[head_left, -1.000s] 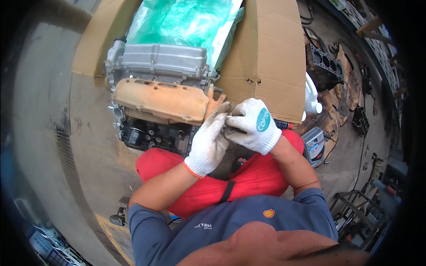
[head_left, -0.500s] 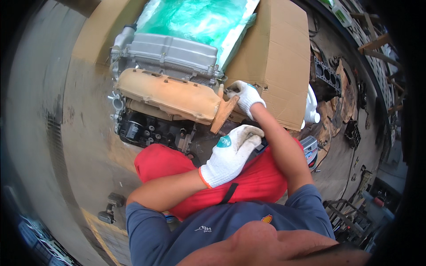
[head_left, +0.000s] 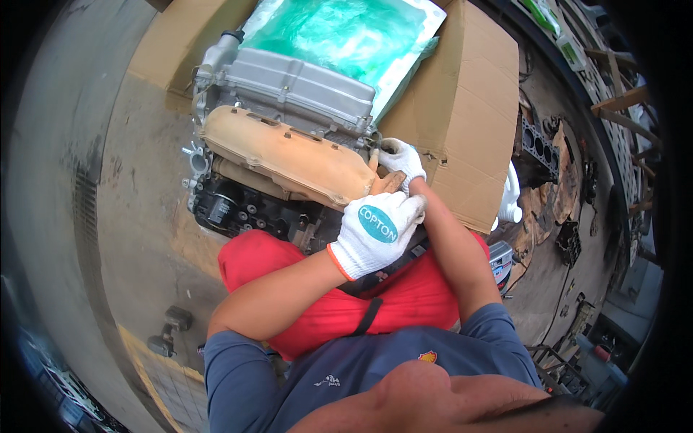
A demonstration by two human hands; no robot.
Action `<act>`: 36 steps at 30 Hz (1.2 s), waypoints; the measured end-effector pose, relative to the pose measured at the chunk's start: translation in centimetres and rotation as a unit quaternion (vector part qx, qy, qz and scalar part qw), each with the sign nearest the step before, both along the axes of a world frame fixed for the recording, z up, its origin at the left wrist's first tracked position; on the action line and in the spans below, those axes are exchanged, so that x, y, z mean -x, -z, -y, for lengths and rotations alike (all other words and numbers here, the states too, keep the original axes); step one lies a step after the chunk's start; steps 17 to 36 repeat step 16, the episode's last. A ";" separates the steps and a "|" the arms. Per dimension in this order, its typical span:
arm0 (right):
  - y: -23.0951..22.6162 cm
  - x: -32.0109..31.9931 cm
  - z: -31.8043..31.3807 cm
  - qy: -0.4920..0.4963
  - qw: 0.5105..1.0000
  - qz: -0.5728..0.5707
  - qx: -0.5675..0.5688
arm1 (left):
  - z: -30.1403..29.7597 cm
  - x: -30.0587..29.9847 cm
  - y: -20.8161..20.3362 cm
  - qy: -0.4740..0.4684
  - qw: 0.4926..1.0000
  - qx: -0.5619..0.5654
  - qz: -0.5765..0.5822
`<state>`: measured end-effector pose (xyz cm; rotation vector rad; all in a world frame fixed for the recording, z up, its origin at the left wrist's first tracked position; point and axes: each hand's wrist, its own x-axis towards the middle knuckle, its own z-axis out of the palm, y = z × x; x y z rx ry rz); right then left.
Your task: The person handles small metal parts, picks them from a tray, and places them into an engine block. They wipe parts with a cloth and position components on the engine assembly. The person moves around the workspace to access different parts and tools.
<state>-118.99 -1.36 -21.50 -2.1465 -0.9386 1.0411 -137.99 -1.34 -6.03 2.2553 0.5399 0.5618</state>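
Observation:
An engine [head_left: 299,79] with a ribbed grey cover lies before me, and a rust-coloured manifold shield [head_left: 289,155] runs along its near side. My left hand [head_left: 379,229], in a white glove with a teal oval print, is closed in front of the brown flange [head_left: 390,183] at the shield's right end. Its fingertips are bent away, so what they hold is hidden. Beyond it, my right hand [head_left: 406,160], also gloved, is closed at the engine's right end beside a short pipe [head_left: 374,159]. I cannot make out what lies in its fingers.
An open cardboard box [head_left: 473,108] and a green-tinted plastic sheet [head_left: 332,40] lie behind the engine. A cordless power tool [head_left: 170,330] is on the floor at left. At right are a white jug [head_left: 511,198], a bare engine block [head_left: 538,148] and a clear container [head_left: 500,261].
My left hand has moved up and forward from over my lap to the flange, covering part of it. My right hand stays at the engine's right end. The whole view has shifted slightly.

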 end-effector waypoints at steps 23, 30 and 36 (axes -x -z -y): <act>6.0 -1.5 0.1 0.067 0.984 -0.161 -0.014 | -0.3 -0.1 1.7 0.003 0.999 -0.037 -0.001; 6.0 -1.5 0.1 0.067 0.984 -0.161 -0.014 | -0.3 -0.1 1.7 0.003 0.999 -0.037 -0.001; 6.0 -1.5 0.1 0.067 0.984 -0.161 -0.014 | -0.3 -0.1 1.7 0.003 0.999 -0.037 -0.001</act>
